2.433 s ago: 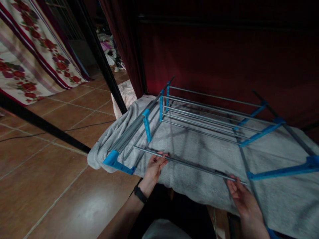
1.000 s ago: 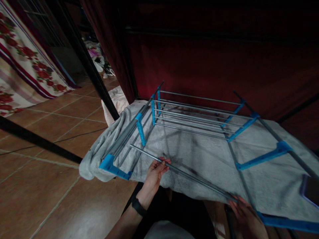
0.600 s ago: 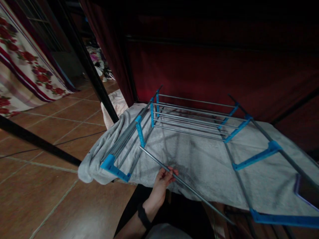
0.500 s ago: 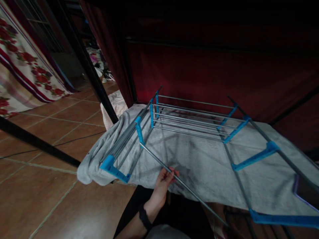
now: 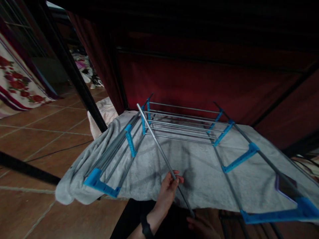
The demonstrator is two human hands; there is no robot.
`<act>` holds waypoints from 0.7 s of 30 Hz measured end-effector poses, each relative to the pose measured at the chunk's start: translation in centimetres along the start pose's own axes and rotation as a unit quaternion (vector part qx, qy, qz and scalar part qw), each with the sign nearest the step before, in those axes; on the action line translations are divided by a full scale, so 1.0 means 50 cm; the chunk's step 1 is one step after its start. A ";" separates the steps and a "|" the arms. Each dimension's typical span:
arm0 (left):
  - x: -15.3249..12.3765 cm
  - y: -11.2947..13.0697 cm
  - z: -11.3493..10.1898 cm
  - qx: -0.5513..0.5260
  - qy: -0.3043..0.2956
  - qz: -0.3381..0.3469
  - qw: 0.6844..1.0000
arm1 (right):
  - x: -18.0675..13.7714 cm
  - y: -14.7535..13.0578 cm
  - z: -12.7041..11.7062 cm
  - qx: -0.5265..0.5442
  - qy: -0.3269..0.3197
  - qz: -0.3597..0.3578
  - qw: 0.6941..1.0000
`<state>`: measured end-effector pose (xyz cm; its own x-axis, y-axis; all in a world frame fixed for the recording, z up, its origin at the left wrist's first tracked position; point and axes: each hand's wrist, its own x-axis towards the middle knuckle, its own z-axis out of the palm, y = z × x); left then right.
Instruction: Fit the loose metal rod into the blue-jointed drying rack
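My left hand (image 5: 168, 190) pinches a loose grey metal rod (image 5: 158, 147) near its lower third. The rod slants from its near end up and away, its far tip over the rack's back left corner. My right hand (image 5: 201, 226) shows only in part at the bottom edge, close to the rod's near end; its fingers are dim and I cannot make out a grip. A rack frame of grey rods and blue plastic brackets (image 5: 130, 144) lies flat on a grey towel (image 5: 199, 172).
A dark red fabric panel (image 5: 199, 83) stands behind the rack. A black pole (image 5: 72, 73) slants at left over the brown tiled floor (image 5: 37, 132). A floral cloth (image 5: 15, 79) hangs at far left. A dark flat object with a purple edge (image 5: 286, 187) lies on the towel at right.
The rod has swung from lying crosswise along the towel's front edge to pointing away from me. My right hand dropped from the rod's right end to the bottom edge. The view shifted right.
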<state>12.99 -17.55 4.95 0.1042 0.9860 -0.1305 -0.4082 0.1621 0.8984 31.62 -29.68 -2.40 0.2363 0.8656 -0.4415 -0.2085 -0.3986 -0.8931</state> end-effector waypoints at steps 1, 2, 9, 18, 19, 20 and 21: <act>0.003 -0.005 0.001 -0.002 -0.004 0.005 1.000 | 0.011 0.001 0.015 -0.015 -0.027 0.026 0.999; 0.005 -0.008 0.001 -0.003 -0.011 0.010 1.000 | 0.021 0.004 0.032 -0.034 -0.071 0.069 0.994; 0.015 0.015 -0.020 0.037 -0.010 0.017 0.999 | 0.048 0.038 0.177 0.030 -0.233 0.182 0.955; 0.039 0.062 -0.093 0.202 0.054 0.055 0.976 | 0.051 -0.152 0.146 0.046 -0.136 0.031 0.989; 0.042 0.063 -0.101 0.229 0.058 0.063 0.970 | 0.058 -0.176 0.131 0.063 -0.114 0.021 0.991; 0.044 0.064 -0.108 0.257 0.061 0.069 0.962 | 0.068 -0.196 0.117 0.081 -0.092 0.006 0.992; 0.046 0.062 -0.116 0.286 0.062 0.073 0.953 | 0.079 -0.213 0.104 0.096 -0.066 -0.008 0.993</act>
<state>6.68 -14.55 5.00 -0.0392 0.9992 -0.0030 0.1550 0.0090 0.9879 29.83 -20.47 5.81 0.1167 0.9089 -0.4004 -0.3853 -0.3301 -0.8617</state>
